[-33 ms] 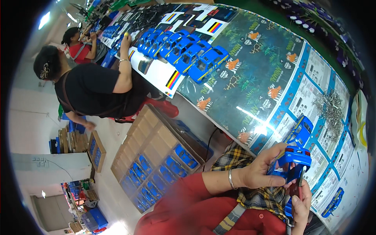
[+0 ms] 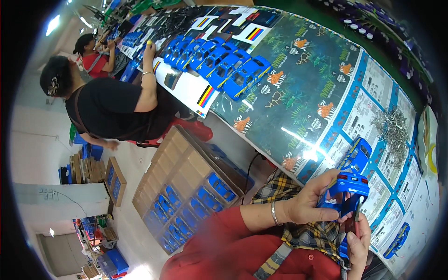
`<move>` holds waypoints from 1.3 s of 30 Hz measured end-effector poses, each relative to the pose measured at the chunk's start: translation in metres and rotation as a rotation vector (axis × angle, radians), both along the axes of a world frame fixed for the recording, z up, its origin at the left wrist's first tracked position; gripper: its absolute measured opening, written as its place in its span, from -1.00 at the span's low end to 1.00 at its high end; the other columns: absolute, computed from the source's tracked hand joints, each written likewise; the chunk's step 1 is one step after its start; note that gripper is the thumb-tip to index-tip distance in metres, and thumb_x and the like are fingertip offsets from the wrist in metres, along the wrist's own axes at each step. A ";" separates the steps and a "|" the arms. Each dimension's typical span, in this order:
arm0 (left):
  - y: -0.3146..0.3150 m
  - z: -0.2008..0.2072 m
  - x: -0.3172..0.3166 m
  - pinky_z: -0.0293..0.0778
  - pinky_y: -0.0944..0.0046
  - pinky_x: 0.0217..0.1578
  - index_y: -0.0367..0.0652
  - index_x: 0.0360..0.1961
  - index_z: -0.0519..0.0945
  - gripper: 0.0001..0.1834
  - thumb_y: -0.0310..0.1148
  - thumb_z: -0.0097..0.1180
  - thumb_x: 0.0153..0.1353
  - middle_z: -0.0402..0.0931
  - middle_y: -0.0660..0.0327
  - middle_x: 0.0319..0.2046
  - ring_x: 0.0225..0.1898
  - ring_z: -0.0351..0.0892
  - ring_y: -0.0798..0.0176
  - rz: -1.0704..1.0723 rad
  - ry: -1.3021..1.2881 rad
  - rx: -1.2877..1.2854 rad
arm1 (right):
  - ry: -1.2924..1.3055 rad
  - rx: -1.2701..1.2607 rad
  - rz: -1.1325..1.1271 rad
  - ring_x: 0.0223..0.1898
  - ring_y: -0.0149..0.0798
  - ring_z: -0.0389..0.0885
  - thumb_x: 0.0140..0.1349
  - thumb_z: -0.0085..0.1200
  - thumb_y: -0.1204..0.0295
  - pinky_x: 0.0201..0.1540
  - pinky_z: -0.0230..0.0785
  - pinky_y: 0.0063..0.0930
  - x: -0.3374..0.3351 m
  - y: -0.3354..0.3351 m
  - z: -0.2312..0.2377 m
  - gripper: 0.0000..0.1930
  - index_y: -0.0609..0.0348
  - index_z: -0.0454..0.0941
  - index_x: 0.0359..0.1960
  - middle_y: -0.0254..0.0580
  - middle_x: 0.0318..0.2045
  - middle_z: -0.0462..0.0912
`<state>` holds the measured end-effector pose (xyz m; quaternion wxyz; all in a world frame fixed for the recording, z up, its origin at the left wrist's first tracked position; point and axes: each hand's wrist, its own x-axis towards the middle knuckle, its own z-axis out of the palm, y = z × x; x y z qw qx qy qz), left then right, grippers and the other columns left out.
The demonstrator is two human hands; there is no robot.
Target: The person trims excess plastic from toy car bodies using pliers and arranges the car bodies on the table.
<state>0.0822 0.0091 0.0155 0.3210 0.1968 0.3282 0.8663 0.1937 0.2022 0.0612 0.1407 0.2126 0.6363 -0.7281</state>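
Observation:
My left hand (image 2: 310,200) is closed around a blue toy car body shell (image 2: 353,183), holding it tilted above the table's near edge. My right hand (image 2: 358,247) grips a slim tool with a red handle (image 2: 357,225). Its metal tip reaches the shell's opening; the tool's exact kind is hard to make out. Just beyond the held shell, another blue car body (image 2: 359,154) lies on the table. A further blue car (image 2: 397,240) rests to the right of my right hand. Part of a blue piece (image 2: 344,247) shows below, partly hidden by my right hand.
A pile of thin metal pieces (image 2: 395,133) lies on the printed sheets at right. Several blue cars (image 2: 247,77) stand in a row farther along the table (image 2: 275,112). To the left, a compartmented cardboard box (image 2: 175,151) holds blue cars. A co-worker (image 2: 112,100) sits beyond it.
The held car shell has shifted very slightly to the left. Both hands keep their grip.

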 end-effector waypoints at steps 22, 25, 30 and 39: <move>0.005 0.004 0.000 0.48 0.15 -0.37 -0.12 0.27 0.27 -0.23 0.05 0.14 0.12 0.46 0.03 -0.17 -0.33 0.52 0.13 0.126 0.062 0.037 | 0.419 0.426 0.283 -0.24 0.04 0.49 0.26 0.05 0.29 -0.15 0.35 -0.24 -0.004 0.008 -0.003 -0.62 0.30 0.41 0.00 0.05 -0.31 0.51; 0.003 0.005 0.001 0.47 0.14 -0.39 -0.13 0.24 0.29 -0.23 0.06 0.17 0.09 0.46 0.02 -0.19 -0.34 0.53 0.12 0.096 0.076 0.011 | 0.405 0.305 0.252 -0.24 0.01 0.51 0.27 0.06 0.26 -0.17 0.36 -0.25 0.000 0.008 -0.006 -0.61 0.33 0.43 -0.02 0.06 -0.31 0.53; -0.004 0.009 0.005 0.48 0.14 -0.40 -0.16 0.25 0.28 -0.23 0.04 0.18 0.09 0.46 -0.01 -0.21 -0.35 0.55 0.08 0.058 0.098 0.008 | 0.249 0.019 0.281 -0.33 -0.25 0.52 0.30 0.03 0.27 -0.24 0.37 -0.39 0.003 0.005 -0.004 -0.66 0.29 0.47 -0.04 -0.08 -0.39 0.55; -0.006 0.000 0.007 0.55 0.14 -0.23 -0.19 0.17 0.32 -0.29 -0.06 0.26 0.08 0.43 -0.01 -0.07 -0.27 0.57 0.11 0.066 -0.032 -0.074 | 0.368 0.392 0.303 -0.35 -0.28 0.55 0.34 -0.02 0.37 -0.21 0.41 -0.41 0.015 0.009 -0.013 -0.69 0.28 0.47 0.03 -0.09 -0.31 0.61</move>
